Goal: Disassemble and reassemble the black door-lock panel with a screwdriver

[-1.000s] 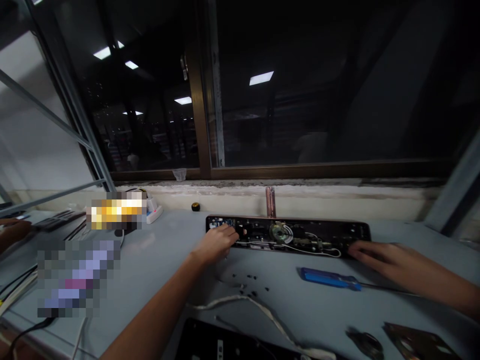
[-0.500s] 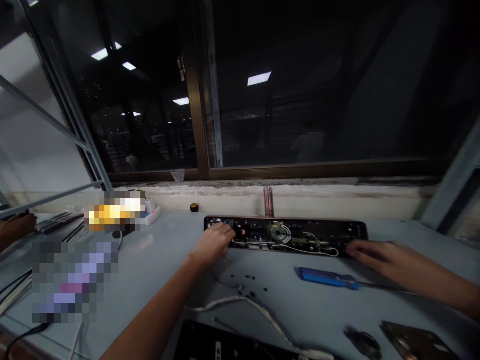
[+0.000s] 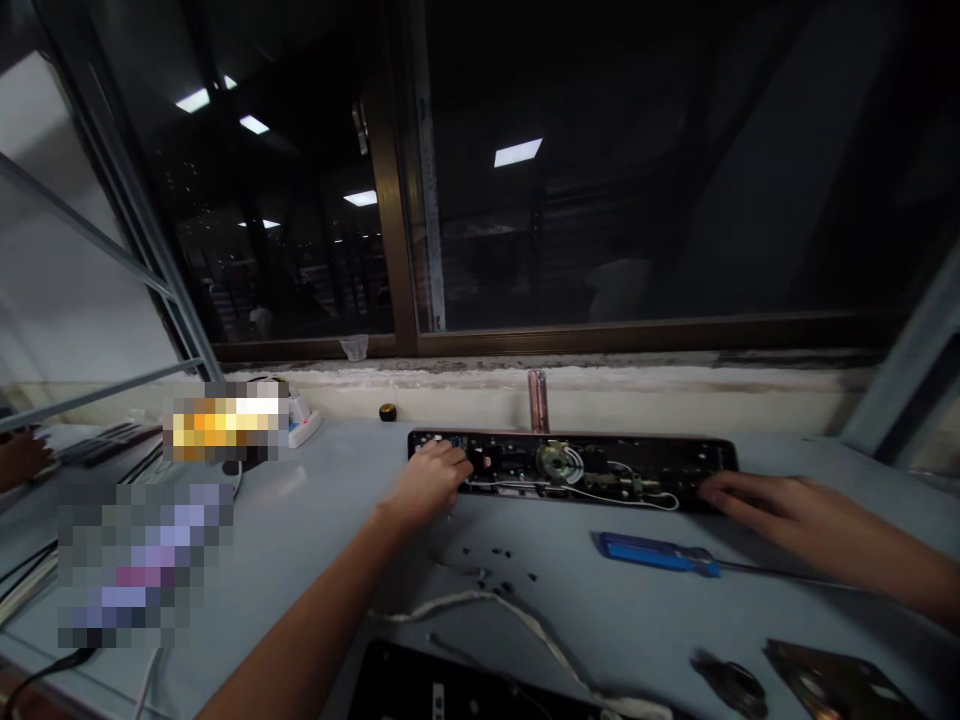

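A long black lock housing (image 3: 517,460) lies open-side up across the back of the table, showing a round metal part, white wires and a small board at its left end. A copper-coloured bar, apparently a handle (image 3: 538,402), sticks out behind it. My left hand (image 3: 433,482) is closed over the housing's left end, its fingers bent onto the board and front edge; the fingertips are partly hidden. At the other end my right hand (image 3: 772,500) grips the right front corner, thumb and fingers together. A blue-handled screwdriver (image 3: 660,554) lies near my right hand.
Several small dark screws (image 3: 501,580) lie in front of the housing. Nearer are a pale cable (image 3: 517,615), a black panel (image 3: 405,685) and a flat metal plate (image 3: 832,680). A power strip (image 3: 305,428) stands back left. Another person's hand (image 3: 26,458) shows far left.
Both hands stay at the housing's two ends, with my right hand shifted very slightly right. The other person's hand at far left has moved a little left and down.
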Motion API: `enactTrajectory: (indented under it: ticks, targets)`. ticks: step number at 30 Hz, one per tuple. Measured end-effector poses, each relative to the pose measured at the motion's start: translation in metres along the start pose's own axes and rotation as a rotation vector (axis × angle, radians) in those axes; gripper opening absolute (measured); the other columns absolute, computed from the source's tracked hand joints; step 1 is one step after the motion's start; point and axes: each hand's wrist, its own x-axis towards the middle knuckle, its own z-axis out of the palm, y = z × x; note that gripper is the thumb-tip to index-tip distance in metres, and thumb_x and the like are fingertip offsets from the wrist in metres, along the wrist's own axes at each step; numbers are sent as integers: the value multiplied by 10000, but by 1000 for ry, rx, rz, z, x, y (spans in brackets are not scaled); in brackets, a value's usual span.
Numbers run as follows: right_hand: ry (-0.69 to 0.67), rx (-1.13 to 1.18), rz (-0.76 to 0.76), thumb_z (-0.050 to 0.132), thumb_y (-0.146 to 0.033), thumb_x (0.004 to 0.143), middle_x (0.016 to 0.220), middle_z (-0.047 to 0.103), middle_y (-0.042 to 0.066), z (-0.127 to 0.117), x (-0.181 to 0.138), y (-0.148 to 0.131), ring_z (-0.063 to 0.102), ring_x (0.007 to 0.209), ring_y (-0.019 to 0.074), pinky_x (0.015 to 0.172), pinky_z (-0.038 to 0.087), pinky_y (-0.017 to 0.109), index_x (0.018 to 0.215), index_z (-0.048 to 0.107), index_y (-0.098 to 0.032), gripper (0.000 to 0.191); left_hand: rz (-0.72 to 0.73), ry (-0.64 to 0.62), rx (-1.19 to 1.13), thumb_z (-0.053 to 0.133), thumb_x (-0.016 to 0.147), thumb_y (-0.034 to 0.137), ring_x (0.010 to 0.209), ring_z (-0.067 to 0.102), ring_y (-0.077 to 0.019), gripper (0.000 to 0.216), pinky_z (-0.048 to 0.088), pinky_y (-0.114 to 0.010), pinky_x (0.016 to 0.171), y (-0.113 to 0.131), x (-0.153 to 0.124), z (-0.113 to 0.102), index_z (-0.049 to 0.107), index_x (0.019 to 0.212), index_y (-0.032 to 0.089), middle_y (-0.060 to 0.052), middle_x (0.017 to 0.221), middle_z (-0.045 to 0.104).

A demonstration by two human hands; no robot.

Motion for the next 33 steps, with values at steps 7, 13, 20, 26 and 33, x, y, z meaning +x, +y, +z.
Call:
enactTrajectory:
  ticks: [7, 13, 20, 26, 33]
  targets:
    - [2, 3, -11, 318, -470, 775, 924, 709, 46, 3, 1, 1, 640, 866, 258, 777, 476, 348, 871, 648, -227, 421, -1, -8, -25, 438, 813, 72, 810, 514, -170, 170, 404, -258, 704, -2, -2, 4, 591, 827, 144, -48, 843, 604]
    - [-26, 16, -1, 301, -498, 786, 929, 707, 41, 7, 2, 7, 638, 855, 259, 757, 475, 351, 894, 643, -233, 445, 16, -12, -44, 446, 813, 72, 822, 511, -162, 169, 410, -245, 716, -2, -2, 6, 590, 833, 158, -33, 864, 601]
    - [-5, 27, -43, 339, -458, 810, 915, 706, 22, 6, 2, 9, 636, 850, 244, 752, 470, 326, 877, 651, -242, 385, 14, -9, -48, 428, 840, 107, 815, 509, -165, 153, 420, -257, 698, -4, -3, 4, 574, 833, 153, -44, 853, 585]
    - [42, 45, -52, 371, -425, 814, 902, 711, 31, 5, 1, 6, 639, 836, 242, 745, 473, 317, 886, 659, -231, 355, 37, 19, -34, 410, 876, 190, 829, 507, -170, 156, 423, -266, 721, -4, -4, 6, 560, 856, 151, -46, 859, 580]
    - [28, 44, -41, 361, -415, 823, 912, 711, 28, 3, 0, 5, 641, 828, 233, 734, 469, 306, 872, 658, -237, 349, 48, 7, -9, 424, 842, 90, 845, 502, -166, 155, 421, -256, 743, -4, -4, 5, 564, 863, 153, -44, 897, 580]
